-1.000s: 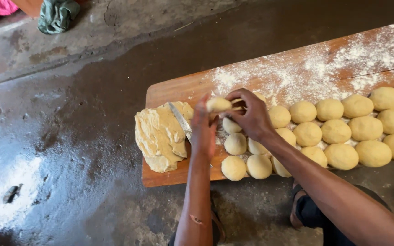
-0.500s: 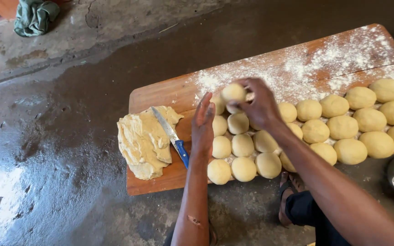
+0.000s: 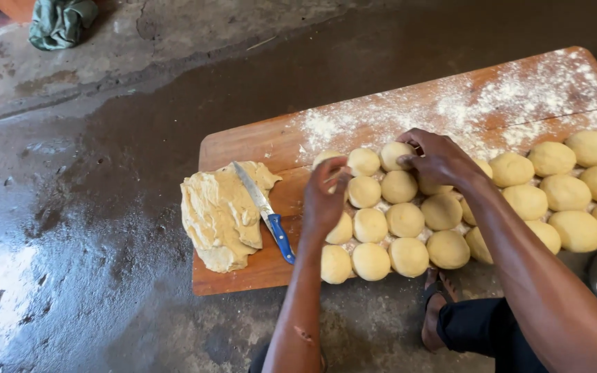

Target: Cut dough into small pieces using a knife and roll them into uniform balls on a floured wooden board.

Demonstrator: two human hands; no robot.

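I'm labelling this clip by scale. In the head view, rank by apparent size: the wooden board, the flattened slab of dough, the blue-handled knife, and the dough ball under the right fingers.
Largest to smallest:
wooden board
slab of dough
blue-handled knife
dough ball under the right hand

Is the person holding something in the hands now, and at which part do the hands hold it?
The right hand rests its fingertips on the top of one dough ball on the wooden board. The left hand seems empty above the balls; a real grip cannot be told.
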